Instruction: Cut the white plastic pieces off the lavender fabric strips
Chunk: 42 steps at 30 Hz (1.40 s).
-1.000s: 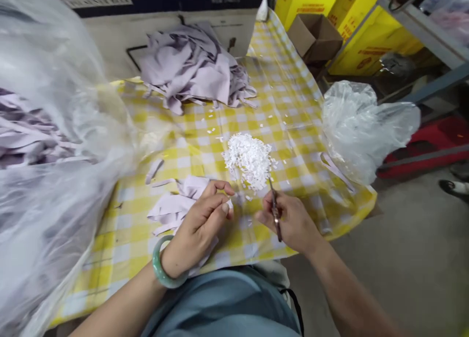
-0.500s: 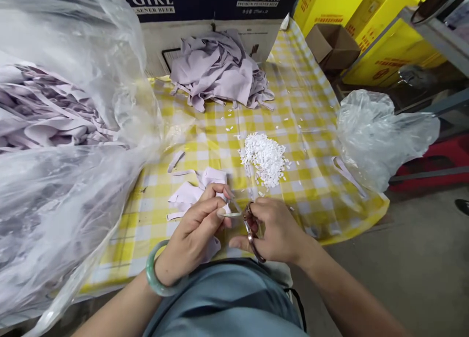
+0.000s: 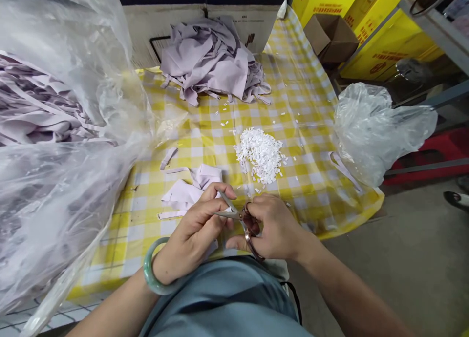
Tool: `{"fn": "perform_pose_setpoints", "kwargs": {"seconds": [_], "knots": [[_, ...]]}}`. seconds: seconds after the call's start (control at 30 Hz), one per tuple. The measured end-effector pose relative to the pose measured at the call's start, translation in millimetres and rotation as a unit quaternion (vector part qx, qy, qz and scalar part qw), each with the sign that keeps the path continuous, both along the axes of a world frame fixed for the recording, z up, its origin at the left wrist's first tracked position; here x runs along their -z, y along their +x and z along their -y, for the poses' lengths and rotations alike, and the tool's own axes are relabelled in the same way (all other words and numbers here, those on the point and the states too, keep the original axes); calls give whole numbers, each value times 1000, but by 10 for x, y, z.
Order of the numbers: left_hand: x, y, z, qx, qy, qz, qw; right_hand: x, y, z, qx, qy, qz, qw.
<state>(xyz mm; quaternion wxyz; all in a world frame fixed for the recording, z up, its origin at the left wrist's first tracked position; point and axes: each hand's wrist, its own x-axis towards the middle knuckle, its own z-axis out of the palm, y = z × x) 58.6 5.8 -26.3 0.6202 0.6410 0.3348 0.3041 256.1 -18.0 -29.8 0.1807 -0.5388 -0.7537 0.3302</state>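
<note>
My right hand (image 3: 273, 224) is closed round the handles of a pair of scissors (image 3: 234, 211), whose blades are spread and point left. My left hand (image 3: 201, 229) pinches a lavender fabric piece (image 3: 213, 247), mostly hidden under the fingers. A small white bit (image 3: 229, 209) shows between the blades, by my left fingertips; I cannot tell whether a blade touches it. Just beyond my left hand lie lavender fabric pieces with thin straps (image 3: 181, 194). A heap of small white clippings (image 3: 261, 154) rests past the scissors.
A larger lavender fabric pile (image 3: 216, 58) leans against a cardboard box (image 3: 256, 27) at the back. Clear plastic bagging (image 3: 54, 195) with more fabric fills the left. A crumpled plastic bag (image 3: 377, 132) lies at the right edge of the yellow checked cloth (image 3: 308, 190).
The scissor blades have spread apart near my left fingertips. Both hands stay close together, and the whole view has shifted slightly.
</note>
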Motion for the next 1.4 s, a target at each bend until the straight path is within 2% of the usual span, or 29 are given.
{"fn": "perform_pose_setpoints", "kwargs": {"seconds": [0.5, 0.73, 0.83, 0.9, 0.97, 1.03, 1.07, 1.1, 1.13, 1.17, 1.23, 1.3, 1.4], "knots": [[56, 58, -8, 2, -13, 14, 1000, 72, 67, 30, 9, -12, -6, 1000], [70, 82, -55, -5, -5, -7, 1000, 140, 72, 65, 29, -55, -25, 998], [78, 116, -66, -10, -6, -21, 1000, 164, 111, 61, 57, -79, -55, 994], [42, 136, -49, 1, 25, -44, 999, 157, 183, 39, 93, -91, -87, 988], [-40, 124, -28, 71, 75, -82, 991, 132, 283, 8, 131, -89, -82, 984], [-146, 50, -46, 158, 120, -123, 972, 101, 384, -22, 155, -82, -37, 984], [-192, -13, -83, 175, 136, -142, 965, 88, 424, -32, 163, -84, -12, 983], [-224, -91, -145, 159, 153, -162, 962, 78, 453, -38, 170, -88, 8, 981], [-233, -180, -229, 115, 176, -185, 960, 71, 469, -41, 177, -92, 21, 980], [-216, -271, -332, 57, 203, -216, 953, 69, 471, -41, 185, -95, 29, 978], [-103, -432, -560, -39, 268, -294, 916, 71, 437, -41, 198, -88, 35, 976], [70, -524, -758, -37, 305, -349, 886, 78, 362, -54, 205, -72, 29, 976], [256, -550, -893, 11, 309, -345, 886, 91, 193, -117, 212, -58, -12, 975]]}}
